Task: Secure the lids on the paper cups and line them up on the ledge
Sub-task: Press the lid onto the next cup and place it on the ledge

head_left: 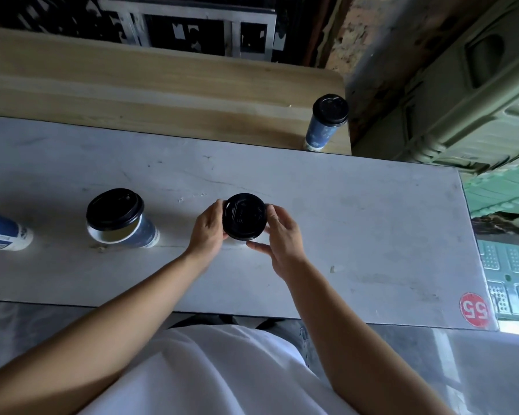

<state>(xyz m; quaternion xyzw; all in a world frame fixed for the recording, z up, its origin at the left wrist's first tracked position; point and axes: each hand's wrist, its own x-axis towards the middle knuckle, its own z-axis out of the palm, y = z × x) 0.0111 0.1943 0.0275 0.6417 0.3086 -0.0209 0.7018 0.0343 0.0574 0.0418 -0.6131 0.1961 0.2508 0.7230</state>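
A black lid [244,216] sits on a paper cup in the middle of the white table [357,223]; the cup itself is almost hidden beneath it. My left hand [208,226] holds the lid's left edge and my right hand [280,235] holds its right edge, fingers curled round the rim. To the left stands a blue paper cup [144,233] with a black lid [114,208] lying askew on its rim. Another blue cup [3,232] is cut off at the left border. On the wooden ledge [162,97] stands a blue lidded cup [324,124] at its right end.
A red round sticker [475,310] marked 55 sits at the table's near right corner. Green plastic crates [474,115] stand to the right of the ledge. A metal window frame [189,25] lies beyond the ledge.
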